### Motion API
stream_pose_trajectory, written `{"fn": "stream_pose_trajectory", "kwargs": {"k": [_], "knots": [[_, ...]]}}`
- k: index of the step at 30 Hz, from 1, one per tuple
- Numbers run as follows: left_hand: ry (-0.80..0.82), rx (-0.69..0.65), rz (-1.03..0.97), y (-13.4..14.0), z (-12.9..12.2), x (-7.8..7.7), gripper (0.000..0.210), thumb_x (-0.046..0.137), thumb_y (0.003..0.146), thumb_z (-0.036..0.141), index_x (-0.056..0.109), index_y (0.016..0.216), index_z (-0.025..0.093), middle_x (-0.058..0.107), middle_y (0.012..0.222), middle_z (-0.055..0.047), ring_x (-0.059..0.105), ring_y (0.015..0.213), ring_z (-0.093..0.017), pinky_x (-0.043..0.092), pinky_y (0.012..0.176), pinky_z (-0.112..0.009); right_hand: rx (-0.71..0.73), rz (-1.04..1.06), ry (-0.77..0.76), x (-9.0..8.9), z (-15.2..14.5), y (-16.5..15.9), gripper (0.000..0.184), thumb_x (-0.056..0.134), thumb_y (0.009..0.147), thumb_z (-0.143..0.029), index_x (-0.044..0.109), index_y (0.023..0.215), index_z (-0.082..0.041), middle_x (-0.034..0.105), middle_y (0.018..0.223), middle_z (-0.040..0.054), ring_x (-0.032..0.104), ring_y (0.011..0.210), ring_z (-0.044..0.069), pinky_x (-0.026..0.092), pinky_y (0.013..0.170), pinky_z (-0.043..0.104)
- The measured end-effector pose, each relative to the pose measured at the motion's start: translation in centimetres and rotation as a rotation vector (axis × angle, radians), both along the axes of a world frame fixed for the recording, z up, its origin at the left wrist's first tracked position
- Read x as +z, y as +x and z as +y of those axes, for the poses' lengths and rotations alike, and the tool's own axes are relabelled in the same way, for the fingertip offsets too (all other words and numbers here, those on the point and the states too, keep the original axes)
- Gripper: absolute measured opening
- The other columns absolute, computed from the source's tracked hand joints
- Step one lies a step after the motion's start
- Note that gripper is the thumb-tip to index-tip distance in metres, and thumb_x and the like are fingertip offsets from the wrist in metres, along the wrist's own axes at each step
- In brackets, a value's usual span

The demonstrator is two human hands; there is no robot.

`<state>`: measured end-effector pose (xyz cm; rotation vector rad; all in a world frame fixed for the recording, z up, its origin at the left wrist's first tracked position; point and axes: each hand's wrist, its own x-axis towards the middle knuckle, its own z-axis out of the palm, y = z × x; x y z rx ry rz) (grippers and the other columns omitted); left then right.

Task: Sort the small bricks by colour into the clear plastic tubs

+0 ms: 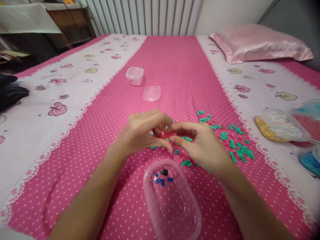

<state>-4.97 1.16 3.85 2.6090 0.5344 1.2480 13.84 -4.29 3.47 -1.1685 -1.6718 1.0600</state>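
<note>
My left hand [142, 130] is curled around a small cluster of red toy bricks [165, 134], its thumb stretched below them. From the other side, the thumb and fingertips of my right hand [200, 140] pinch at the same red bricks. The two hands meet, and their fingers partly hide the bricks. Loose green bricks [241, 151] mixed with red ones lie scattered on the pink dotted sheet, under and to the right of my hands. Closer to me, a clear plastic lid [175, 210] carries several blue bricks [163, 182] and a black piece [164, 172].
Farther off stand a small clear tub [135, 76] and a flat clear lid [152, 93]. On the right are a container with yellow and white pieces [280, 125] and a tub of blue pieces [310, 161]. A pink pillow [260, 43] lies behind; a black glove-like item [11, 91] sits left.
</note>
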Motion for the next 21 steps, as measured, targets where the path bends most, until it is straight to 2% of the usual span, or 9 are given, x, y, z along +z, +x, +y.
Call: {"fn": "stream_pose_trajectory", "kwargs": {"k": [5,9,15,18,21], "knots": [[-0.068,0.009,0.016,0.04,0.08,0.06,0.041,0.072,0.078,0.057,0.061,0.084,0.018,0.064,0.069,0.002,0.062,0.059,-0.009,0.05,0.055,-0.019,-0.042,-0.107,0.108,0.04,0.08,-0.06,0.021,0.061,0.089,-0.012,0.075,0.099,-0.023,0.079,0.094,0.0005,0.074,0.086,0.017,0.057,0.081,0.03],[-0.109,0.036,0.056,-0.14,0.25,0.11,0.032,0.07,0.086,0.049,0.062,0.085,0.018,0.067,0.075,0.0,0.064,0.064,-0.011,0.052,0.059,-0.021,-0.098,-0.216,0.209,0.02,0.23,0.13,0.017,0.062,0.089,-0.016,0.074,0.1,-0.021,0.078,0.091,0.0007,0.074,0.083,0.017,0.056,0.077,0.029],[0.034,0.09,0.024,-0.1,0.14,0.11,0.019,0.068,0.092,0.034,0.062,0.083,0.018,0.066,0.07,0.002,0.063,0.062,-0.009,0.048,0.056,-0.019,-0.16,-0.295,0.418,-0.35,0.27,0.15,0.016,0.065,0.086,-0.015,0.073,0.096,-0.023,0.078,0.089,-0.0009,0.073,0.08,0.017,0.057,0.077,0.029],[0.1,0.101,0.019,-0.16,0.1,0.2,0.022,0.068,0.092,0.035,0.062,0.077,0.019,0.066,0.067,0.003,0.062,0.06,-0.008,0.045,0.054,-0.019,-0.16,-0.304,0.448,-0.35,0.19,0.18,0.015,0.065,0.088,-0.018,0.073,0.098,-0.025,0.078,0.092,-0.0008,0.074,0.083,0.018,0.058,0.078,0.031],[0.078,0.111,-0.018,-0.18,0.09,0.23,0.027,0.068,0.09,0.041,0.062,0.074,0.02,0.067,0.064,0.003,0.062,0.057,-0.008,0.044,0.052,-0.02,-0.13,-0.282,0.431,-0.21,0.16,0.23,0.014,0.065,0.09,-0.019,0.073,0.099,-0.025,0.078,0.093,-0.0003,0.074,0.083,0.018,0.059,0.079,0.031]]}}
